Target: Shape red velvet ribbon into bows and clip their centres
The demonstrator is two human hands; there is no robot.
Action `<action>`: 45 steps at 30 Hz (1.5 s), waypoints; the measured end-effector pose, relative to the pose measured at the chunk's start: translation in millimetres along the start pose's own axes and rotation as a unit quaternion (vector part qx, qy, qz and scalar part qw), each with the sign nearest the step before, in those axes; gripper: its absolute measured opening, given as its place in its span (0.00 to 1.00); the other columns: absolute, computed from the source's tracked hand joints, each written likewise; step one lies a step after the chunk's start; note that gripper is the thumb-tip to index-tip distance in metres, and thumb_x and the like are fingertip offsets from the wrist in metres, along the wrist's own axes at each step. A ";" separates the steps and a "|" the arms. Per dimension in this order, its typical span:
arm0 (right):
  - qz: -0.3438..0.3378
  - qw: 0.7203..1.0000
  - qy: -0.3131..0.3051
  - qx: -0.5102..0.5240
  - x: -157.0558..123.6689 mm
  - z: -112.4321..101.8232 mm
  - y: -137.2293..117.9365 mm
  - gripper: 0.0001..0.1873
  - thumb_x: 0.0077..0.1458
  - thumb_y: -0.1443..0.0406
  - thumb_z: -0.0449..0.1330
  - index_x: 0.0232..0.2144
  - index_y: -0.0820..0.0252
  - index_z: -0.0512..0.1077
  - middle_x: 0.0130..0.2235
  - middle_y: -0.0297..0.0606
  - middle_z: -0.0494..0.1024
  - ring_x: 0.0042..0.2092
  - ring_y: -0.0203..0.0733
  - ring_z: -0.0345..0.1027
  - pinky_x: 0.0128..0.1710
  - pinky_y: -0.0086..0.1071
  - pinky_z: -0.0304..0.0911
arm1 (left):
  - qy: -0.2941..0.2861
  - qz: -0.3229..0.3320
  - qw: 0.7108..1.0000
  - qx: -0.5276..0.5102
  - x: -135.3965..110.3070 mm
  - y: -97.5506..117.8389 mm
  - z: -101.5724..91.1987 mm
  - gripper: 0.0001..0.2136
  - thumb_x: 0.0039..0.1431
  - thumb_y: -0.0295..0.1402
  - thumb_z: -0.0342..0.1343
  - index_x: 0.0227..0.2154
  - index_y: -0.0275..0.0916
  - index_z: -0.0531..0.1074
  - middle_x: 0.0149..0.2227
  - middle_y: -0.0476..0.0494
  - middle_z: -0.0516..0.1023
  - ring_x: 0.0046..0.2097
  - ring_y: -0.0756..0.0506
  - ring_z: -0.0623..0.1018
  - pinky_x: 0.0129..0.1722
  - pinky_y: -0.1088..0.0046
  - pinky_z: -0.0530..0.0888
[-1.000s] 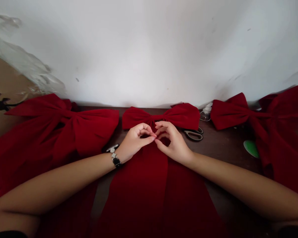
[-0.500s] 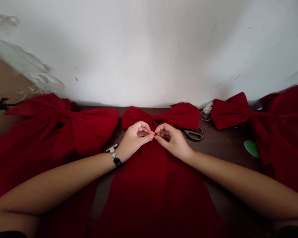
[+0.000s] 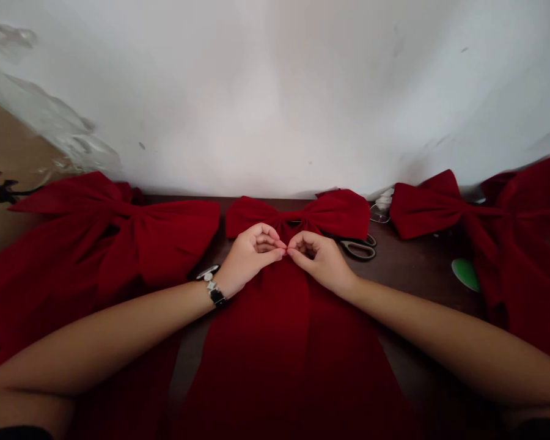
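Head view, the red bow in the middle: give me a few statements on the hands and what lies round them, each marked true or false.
1. The left hand and the right hand are curled, fingertips together, at the centre of the middle bow. True.
2. The scissors lie left of the left hand. False: they lie right of the right hand, by the bow's right loop.
3. A watch sits on the left wrist. True.
4. The right hand holds the scissors. False: it does not touch them.
5. More red bows lie at both sides, a left bow and a right bow. True.
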State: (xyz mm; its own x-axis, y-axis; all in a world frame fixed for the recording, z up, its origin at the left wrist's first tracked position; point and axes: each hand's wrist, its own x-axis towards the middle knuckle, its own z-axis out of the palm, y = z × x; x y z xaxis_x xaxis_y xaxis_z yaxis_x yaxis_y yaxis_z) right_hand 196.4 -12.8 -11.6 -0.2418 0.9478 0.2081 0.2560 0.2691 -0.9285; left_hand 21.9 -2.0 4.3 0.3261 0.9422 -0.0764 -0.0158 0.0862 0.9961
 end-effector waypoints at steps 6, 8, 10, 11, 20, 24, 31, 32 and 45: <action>0.017 0.999 -0.002 0.051 3.0 -0.6 5.5 0.05 0.51 0.65 0.59 0.27 0.61 0.69 0.28 0.33 0.72 0.29 0.32 0.64 0.30 0.27 0.61 | -0.006 -0.022 0.999 -0.046 2.3 2.1 -2.0 0.10 0.49 0.23 0.61 0.35 0.35 0.69 0.37 0.47 0.77 0.39 0.51 0.79 0.40 0.76 0.76; 0.023 0.997 0.001 0.074 5.1 -1.5 7.7 0.06 0.51 0.64 0.59 0.28 0.61 0.69 0.28 0.33 0.72 0.29 0.32 0.65 0.31 0.28 0.62 | -0.007 -0.040 0.998 -0.054 4.0 3.3 -3.1 0.08 0.51 0.23 0.59 0.36 0.35 0.70 0.37 0.46 0.77 0.38 0.50 0.80 0.39 0.75 0.77; 0.033 0.995 0.007 0.093 7.0 -2.7 8.9 0.07 0.51 0.63 0.60 0.28 0.61 0.69 0.28 0.33 0.72 0.29 0.32 0.65 0.32 0.28 0.62 | -0.019 -0.054 0.997 -0.043 5.5 4.5 -4.4 0.08 0.52 0.23 0.59 0.36 0.34 0.72 0.37 0.46 0.77 0.38 0.50 0.80 0.38 0.76 0.77; 0.038 0.994 0.011 0.101 7.7 -3.3 9.1 0.07 0.51 0.62 0.61 0.28 0.61 0.69 0.28 0.33 0.72 0.29 0.32 0.65 0.31 0.28 0.62 | -0.030 -0.059 0.997 -0.032 6.0 4.9 -5.0 0.08 0.52 0.24 0.59 0.36 0.34 0.72 0.37 0.45 0.77 0.39 0.49 0.80 0.38 0.76 0.77; 0.053 0.989 0.017 0.138 7.8 -3.5 7.9 0.07 0.49 0.63 0.63 0.27 0.61 0.70 0.28 0.33 0.74 0.29 0.31 0.66 0.32 0.27 0.64 | -0.063 -0.071 0.995 0.007 7.3 2.3 -7.7 0.08 0.55 0.30 0.61 0.37 0.33 0.75 0.35 0.42 0.81 0.38 0.49 0.81 0.37 0.76 0.78; 0.047 0.990 0.012 0.131 8.4 -3.2 8.7 0.07 0.50 0.62 0.63 0.27 0.60 0.70 0.28 0.33 0.74 0.29 0.32 0.67 0.32 0.28 0.65 | -0.067 -0.067 0.995 0.017 6.2 2.3 -6.8 0.08 0.54 0.31 0.62 0.35 0.33 0.75 0.34 0.43 0.81 0.36 0.50 0.81 0.35 0.78 0.78; 0.041 0.993 0.002 0.112 7.7 -3.6 9.0 0.08 0.50 0.61 0.62 0.28 0.61 0.70 0.29 0.34 0.75 0.30 0.33 0.68 0.33 0.29 0.64 | -0.064 -0.059 0.996 0.028 6.4 2.6 -6.7 0.08 0.54 0.32 0.62 0.35 0.33 0.75 0.32 0.44 0.80 0.35 0.50 0.81 0.34 0.78 0.78; 0.040 0.993 0.002 0.110 7.5 -3.6 9.0 0.08 0.50 0.61 0.62 0.28 0.61 0.70 0.29 0.34 0.75 0.30 0.33 0.68 0.33 0.29 0.64 | -0.065 -0.058 0.996 0.029 6.6 2.2 -7.0 0.08 0.54 0.32 0.62 0.35 0.33 0.75 0.32 0.44 0.80 0.35 0.50 0.81 0.34 0.78 0.78; 0.041 0.995 0.002 0.088 6.5 -3.7 7.3 0.08 0.51 0.61 0.61 0.28 0.61 0.70 0.28 0.34 0.74 0.29 0.33 0.66 0.31 0.29 0.62 | -0.076 -0.051 0.995 0.047 6.0 4.1 -6.8 0.08 0.54 0.34 0.61 0.32 0.34 0.74 0.31 0.44 0.79 0.34 0.50 0.79 0.34 0.76 0.78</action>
State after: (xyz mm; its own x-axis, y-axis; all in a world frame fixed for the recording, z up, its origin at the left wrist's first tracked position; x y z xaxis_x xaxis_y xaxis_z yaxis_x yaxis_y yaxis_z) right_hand 200.2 -4.1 -15.9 -0.2226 0.9662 0.1302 0.1076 0.1571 -0.9817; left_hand 17.4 6.2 7.6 0.4600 0.8702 -0.1767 0.1109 0.1412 0.9838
